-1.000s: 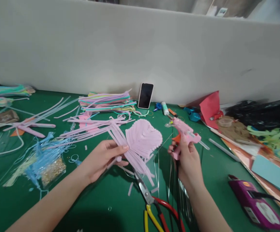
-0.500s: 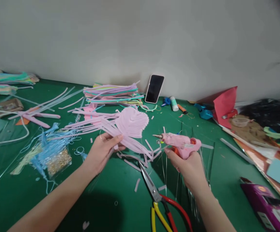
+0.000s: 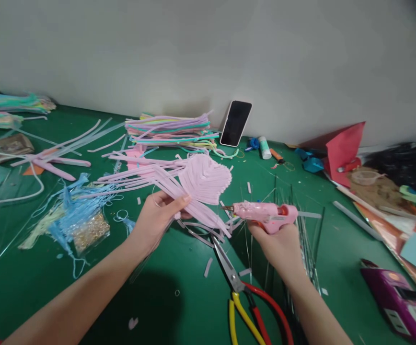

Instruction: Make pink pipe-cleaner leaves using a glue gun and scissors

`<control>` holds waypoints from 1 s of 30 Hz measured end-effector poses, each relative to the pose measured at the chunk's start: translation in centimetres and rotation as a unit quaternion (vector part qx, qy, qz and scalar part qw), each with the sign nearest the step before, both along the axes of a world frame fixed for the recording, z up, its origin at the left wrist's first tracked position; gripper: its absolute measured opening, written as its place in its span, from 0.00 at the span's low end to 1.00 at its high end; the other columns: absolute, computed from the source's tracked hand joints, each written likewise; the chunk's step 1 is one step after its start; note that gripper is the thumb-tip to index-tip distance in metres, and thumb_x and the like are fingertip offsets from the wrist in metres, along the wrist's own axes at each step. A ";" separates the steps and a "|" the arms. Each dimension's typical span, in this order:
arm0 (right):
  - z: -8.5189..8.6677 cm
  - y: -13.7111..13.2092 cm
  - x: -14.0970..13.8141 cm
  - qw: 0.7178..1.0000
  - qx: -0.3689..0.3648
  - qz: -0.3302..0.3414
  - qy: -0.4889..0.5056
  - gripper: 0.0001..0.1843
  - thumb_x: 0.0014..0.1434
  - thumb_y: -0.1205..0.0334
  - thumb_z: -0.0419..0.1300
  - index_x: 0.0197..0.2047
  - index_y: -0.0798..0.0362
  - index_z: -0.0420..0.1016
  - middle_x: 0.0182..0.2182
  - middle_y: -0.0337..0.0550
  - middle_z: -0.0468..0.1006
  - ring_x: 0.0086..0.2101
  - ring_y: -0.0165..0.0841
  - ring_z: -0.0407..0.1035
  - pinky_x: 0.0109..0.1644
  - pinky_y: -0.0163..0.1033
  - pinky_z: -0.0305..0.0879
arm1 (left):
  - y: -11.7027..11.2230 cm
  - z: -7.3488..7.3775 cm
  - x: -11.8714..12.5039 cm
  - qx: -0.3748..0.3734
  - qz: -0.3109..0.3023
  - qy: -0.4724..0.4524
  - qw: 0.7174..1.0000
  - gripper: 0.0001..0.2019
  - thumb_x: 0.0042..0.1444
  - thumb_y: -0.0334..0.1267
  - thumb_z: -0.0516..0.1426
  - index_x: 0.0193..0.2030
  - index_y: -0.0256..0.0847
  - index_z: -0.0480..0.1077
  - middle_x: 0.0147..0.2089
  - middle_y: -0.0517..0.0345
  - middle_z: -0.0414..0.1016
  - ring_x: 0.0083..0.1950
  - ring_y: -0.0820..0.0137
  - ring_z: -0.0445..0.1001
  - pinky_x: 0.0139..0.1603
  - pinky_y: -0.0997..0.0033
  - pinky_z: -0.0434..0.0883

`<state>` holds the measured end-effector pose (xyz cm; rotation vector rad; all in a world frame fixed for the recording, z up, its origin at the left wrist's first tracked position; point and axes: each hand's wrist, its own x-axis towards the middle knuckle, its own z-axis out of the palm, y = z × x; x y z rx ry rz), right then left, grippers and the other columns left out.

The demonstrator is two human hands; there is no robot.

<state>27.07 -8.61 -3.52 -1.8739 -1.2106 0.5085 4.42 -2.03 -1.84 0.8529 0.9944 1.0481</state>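
My left hand pinches a pink leaf shape woven from pipe cleaners, held just above the green table, with loose pink ends trailing down toward the right. My right hand grips a pink hot glue gun held level, its metal nozzle pointing left at the trailing ends of the pink piece. Under the two hands lie scissors with red and yellow handles and several thin wires.
A stack of pastel pipe cleaners and a phone leaning on the wall stand at the back. A blue tangle and a bag of gold beads lie left. Red paper, craft sheets and a purple device crowd the right.
My right hand has turned the glue gun from pointing away to pointing left and brought its nozzle up to the pink piece. My left hand keeps the piece, now slightly higher.
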 end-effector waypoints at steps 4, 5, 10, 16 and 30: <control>0.2 0.0 -0.1 1.000 0.018 0.005 0.000 0.08 0.43 0.59 0.60 0.18 0.52 0.67 0.14 0.37 0.71 0.18 0.31 0.64 0.22 0.34 0.61 | 0.0 -0.1 -0.2 0.006 -0.006 0.000 1.000 0.11 0.46 0.39 0.67 0.34 0.36 0.78 0.30 0.56 0.79 0.31 0.70 0.76 0.34 0.72 0.77; 0.3 0.0 -0.1 1.000 0.020 0.007 0.001 0.07 0.43 0.59 0.60 0.19 0.52 0.69 0.15 0.38 0.72 0.19 0.32 0.65 0.23 0.35 0.62 | 0.0 -0.1 -0.2 0.007 -0.007 -0.001 1.000 0.11 0.46 0.39 0.67 0.34 0.36 0.78 0.30 0.57 0.79 0.31 0.70 0.76 0.34 0.71 0.77; 0.4 0.0 -0.1 1.000 0.015 0.005 -0.006 0.06 0.43 0.59 0.60 0.21 0.52 0.71 0.15 0.38 0.72 0.19 0.33 0.65 0.23 0.35 0.61 | -0.1 0.0 -0.1 0.009 -0.011 0.001 1.000 0.10 0.46 0.39 0.67 0.34 0.36 0.78 0.30 0.57 0.78 0.30 0.71 0.75 0.32 0.74 0.76; 0.0 -0.1 0.0 1.000 0.018 0.013 -0.005 0.05 0.44 0.60 0.60 0.22 0.51 0.72 0.15 0.39 0.72 0.21 0.35 0.68 0.23 0.36 0.62 | -0.1 0.1 0.1 0.006 -0.002 0.003 1.000 0.11 0.44 0.39 0.67 0.33 0.36 0.78 0.30 0.56 0.79 0.29 0.69 0.76 0.34 0.70 0.76; -0.1 -0.1 0.1 1.000 0.019 0.016 -0.006 0.04 0.44 0.61 0.60 0.22 0.52 0.73 0.15 0.38 0.72 0.22 0.36 0.68 0.23 0.35 0.61 | -0.1 0.0 0.0 0.009 -0.015 0.007 1.000 0.10 0.45 0.39 0.67 0.33 0.36 0.78 0.30 0.56 0.78 0.30 0.69 0.76 0.34 0.70 0.76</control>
